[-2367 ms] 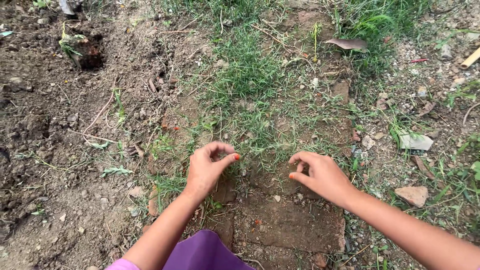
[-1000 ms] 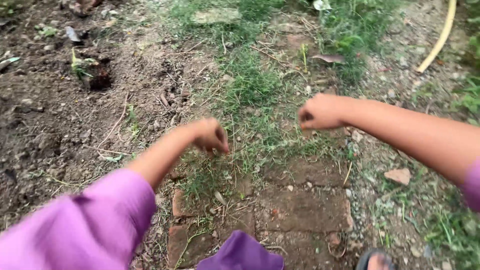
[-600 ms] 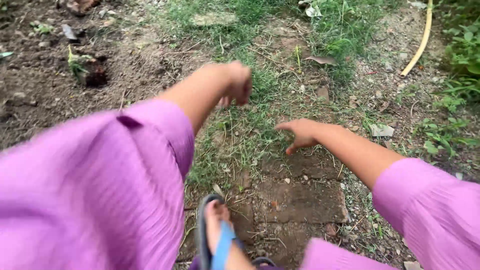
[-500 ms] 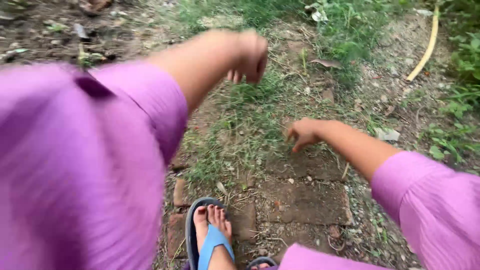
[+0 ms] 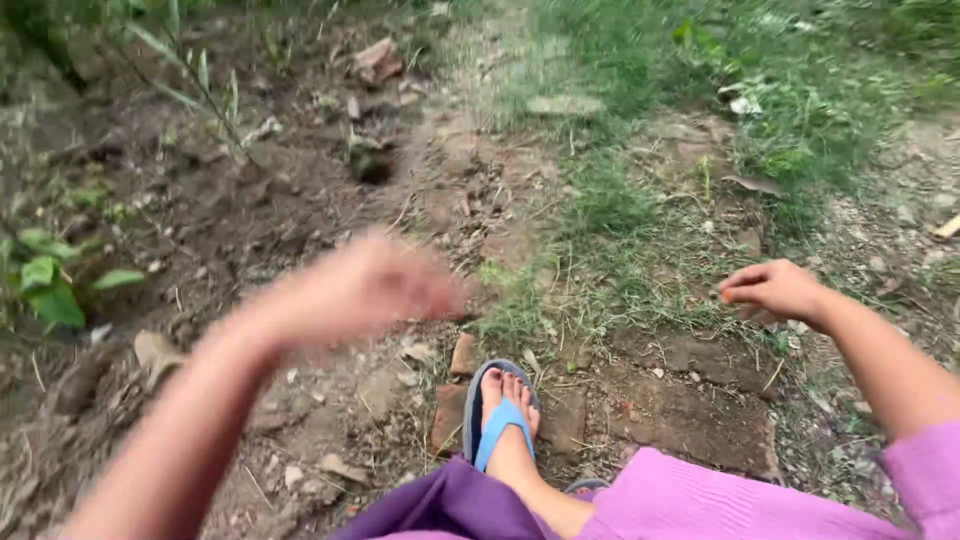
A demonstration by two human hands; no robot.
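Observation:
My left hand (image 5: 375, 285) is a blur of motion in mid-air over bare soil, left of a patch of thin grass (image 5: 610, 240); I cannot make out its fingers or anything in them. Over the grass at the right hangs my right hand (image 5: 770, 290), fingers loosely curled and slightly apart, holding nothing that shows. My foot in a blue sandal (image 5: 497, 420) stands on old flat bricks (image 5: 690, 400) set in the ground. A purple garment (image 5: 680, 500) covers my legs at the bottom.
Loose dark soil (image 5: 200, 230) fills the left side, with a small hole (image 5: 372, 168) and a leafy green plant (image 5: 45, 285). A broken brick piece (image 5: 378, 58) lies far back. Thicker grass (image 5: 800, 90) grows at the upper right, gravel to the right.
I have risen from a crouch, and the view has swung left. My left arm has swept down and left across the soil. My right hand has lifted off the ground by the bricks.

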